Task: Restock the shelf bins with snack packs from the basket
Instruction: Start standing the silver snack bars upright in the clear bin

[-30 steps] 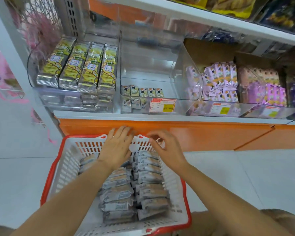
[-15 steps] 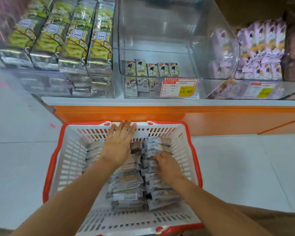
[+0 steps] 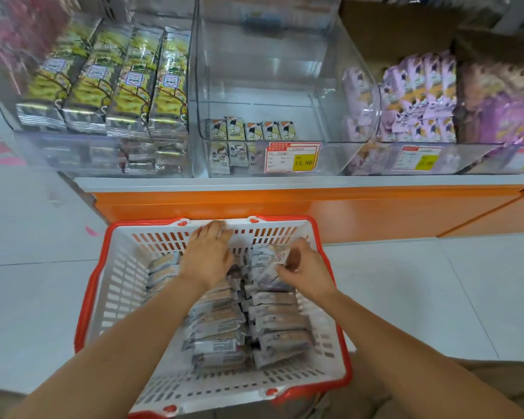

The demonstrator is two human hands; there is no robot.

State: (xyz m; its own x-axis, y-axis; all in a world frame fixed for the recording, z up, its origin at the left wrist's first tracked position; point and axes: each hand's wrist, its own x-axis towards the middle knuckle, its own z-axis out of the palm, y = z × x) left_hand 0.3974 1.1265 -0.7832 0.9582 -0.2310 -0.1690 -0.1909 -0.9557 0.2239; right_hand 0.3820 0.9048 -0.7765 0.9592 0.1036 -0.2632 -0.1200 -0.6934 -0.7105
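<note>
A white basket [image 3: 115, 285] with a red rim is seen in the lower centre of the frame, set on a pale tiled floor [image 3: 436, 282] in front of the orange shelf base [image 3: 360, 207]. Two rows of grey-brown snack packs [image 3: 218, 331] are stacked inside it. The left hand [image 3: 208, 255] is laid flat over the far end of the left row, fingers straight and reaching the basket's far wall – nothing is gripped by it. One pack [image 3: 268, 264] at the far end of the right row is pinched between the curled fingers and thumb of the right hand [image 3: 306, 273] and is tilted up from the stack.

In the upper centre a clear bin [image 3: 254, 71] is shown almost bare – a few small packs [image 3: 251, 131] are lined up at its front, beside a price label [image 3: 292, 157]. Yellow packs [image 3: 127, 86] are held in the bin at upper left, purple packs [image 3: 418, 95] at upper right.
</note>
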